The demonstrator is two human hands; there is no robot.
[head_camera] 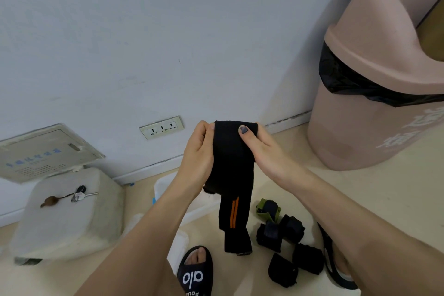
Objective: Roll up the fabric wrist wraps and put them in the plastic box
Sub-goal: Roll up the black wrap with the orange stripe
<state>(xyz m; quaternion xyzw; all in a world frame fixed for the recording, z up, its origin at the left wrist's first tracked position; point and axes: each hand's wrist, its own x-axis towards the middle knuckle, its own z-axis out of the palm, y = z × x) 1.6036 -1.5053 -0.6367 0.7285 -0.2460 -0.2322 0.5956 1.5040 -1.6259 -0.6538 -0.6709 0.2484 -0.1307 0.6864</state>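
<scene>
Rolling step: left hand (197,151) and right hand (262,149) each have a grip pinching the top edge of the black wrist wrap (231,175), held above the plastic box (161,187), tail hanging; next, probably wind it tight.

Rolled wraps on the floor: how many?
5, clustered between the feet: green-edged roll, two side by side below it, two nearest the camera. More may hide behind the arms.
</scene>
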